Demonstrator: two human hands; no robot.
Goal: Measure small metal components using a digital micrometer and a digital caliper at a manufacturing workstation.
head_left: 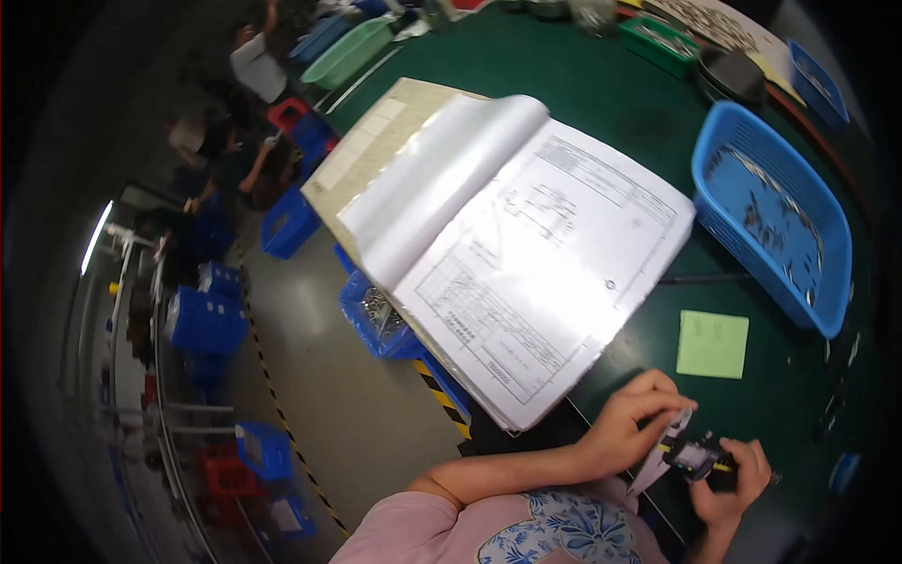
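A digital caliper (696, 457) with a dark body and a small grey display is held low in front of me, over the table's near edge. My right hand (740, 481) is closed round its body and beam from the right. On the other side my left hand (631, 425) pinches at the pale metal jaws (670, 434). Whether a small part sits between those left fingertips is too small to tell. Just beyond the hands, a green paper note (713, 344) lies flat on the dark green table (601, 80).
An open binder of printed drawings (564, 254) covers the middle. To its right stands a blue basket (723, 202) with small metal parts. A green tray (660, 47) is at the back. Blue bins (381, 324) stand below the table's left edge; people are at work far left.
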